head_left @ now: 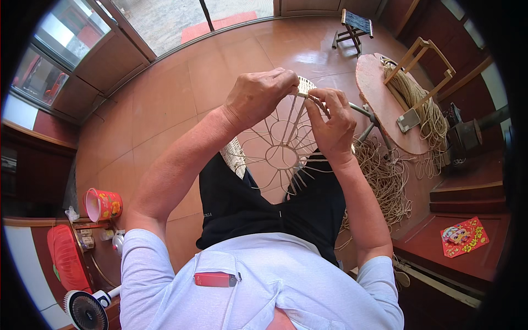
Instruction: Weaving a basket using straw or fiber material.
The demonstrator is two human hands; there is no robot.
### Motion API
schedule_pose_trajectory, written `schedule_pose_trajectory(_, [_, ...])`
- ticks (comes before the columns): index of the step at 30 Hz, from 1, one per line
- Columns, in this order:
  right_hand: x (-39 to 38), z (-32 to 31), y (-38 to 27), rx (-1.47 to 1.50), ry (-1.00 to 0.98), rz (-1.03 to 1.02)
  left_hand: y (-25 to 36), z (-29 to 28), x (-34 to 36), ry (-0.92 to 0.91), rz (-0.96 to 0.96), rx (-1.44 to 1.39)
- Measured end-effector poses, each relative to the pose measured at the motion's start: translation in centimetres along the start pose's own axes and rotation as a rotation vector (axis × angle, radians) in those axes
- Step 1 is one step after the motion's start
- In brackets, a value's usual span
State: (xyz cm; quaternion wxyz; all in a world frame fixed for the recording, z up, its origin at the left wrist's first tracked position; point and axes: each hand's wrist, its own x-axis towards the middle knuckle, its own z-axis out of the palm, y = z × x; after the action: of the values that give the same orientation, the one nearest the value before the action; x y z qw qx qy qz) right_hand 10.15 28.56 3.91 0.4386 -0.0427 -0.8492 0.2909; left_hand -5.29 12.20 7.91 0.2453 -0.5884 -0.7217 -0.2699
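Observation:
A round frame [281, 155] of thin radiating rods, with woven cream cord [234, 154] on part of its rim, rests across my thighs. My left hand [258, 96] is closed at the far top of the rim, its knuckles up and its fingertips hidden. Just to its right, my right hand [333, 121] has thumb and fingers closed around cord at the rim, beside a short woven band [305, 84]. A pale green metal tube [366, 111] runs out to the right behind that hand.
Tangled cord [385, 187] lies on the floor at right, near an oval board [372, 82] bearing a cord bundle [434, 129] and wooden frame [451, 71]. A folding stool [355, 27] stands behind. A red bucket [102, 205] and fan [85, 309] are at left.

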Motion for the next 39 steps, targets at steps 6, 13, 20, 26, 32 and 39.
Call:
schedule_pose_trajectory(6, [0.1, 0.1, 0.6, 0.102, -0.031, 0.080, -0.3, 0.0, -0.2, -0.026, -0.041, -0.006])
schedule_pose_trajectory(13, [0.4, -0.7, 1.1, 0.222, -0.084, 0.197, -0.4, -0.2, 0.4, -0.027, -0.037, -0.026])
schedule_pose_trajectory(20, [0.3, -0.8, 1.2, 0.234, -0.096, 0.203, -0.5, -0.2, 0.3, -0.044, -0.046, -0.036])
schedule_pose_trajectory(26, [1.0, -1.3, 0.0, 0.123, -0.123, 0.149, -0.4, -0.3, 0.5, -0.051, -0.051, -0.042])
schedule_pose_trajectory(32, [1.2, -0.6, -2.1, -0.009, -0.093, -0.019, 0.7, -1.4, 0.0, -0.020, -0.039, -0.100])
schedule_pose_trajectory(39, [-0.8, -1.3, -4.8, 0.022, 0.014, -0.053, 4.7, -5.1, -2.1, 0.024, -0.076, -0.151])
